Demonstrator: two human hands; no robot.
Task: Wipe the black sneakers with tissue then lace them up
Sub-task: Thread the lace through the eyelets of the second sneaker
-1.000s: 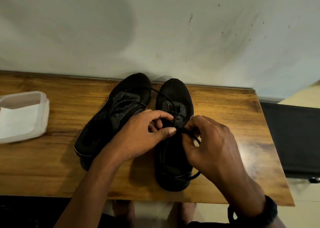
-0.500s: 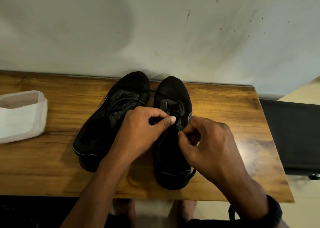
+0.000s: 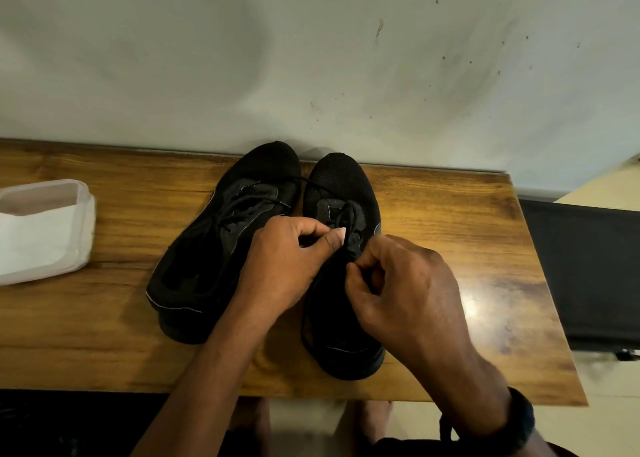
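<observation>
Two black sneakers stand side by side on the wooden table (image 3: 450, 221), toes toward the wall. The left sneaker (image 3: 221, 241) is laced and angled to the left. Over the tongue of the right sneaker (image 3: 341, 193) both my hands work its black lace (image 3: 349, 214). My left hand (image 3: 287, 262) pinches the lace between thumb and fingers above the eyelets. Just below it, my right hand (image 3: 405, 290) has its fingers curled and pinches the lace near the shoe's opening. The hands hide the middle of this shoe.
A white tissue box (image 3: 41, 228) lies at the table's left. The wall stands right behind the shoe toes. A dark black surface (image 3: 588, 269) lies past the table's right edge. My bare feet show below the near edge.
Both hands have shifted slightly toward the shoe's toe and drawn closer together on the lace. The lace loop by the heel is no longer seen.
</observation>
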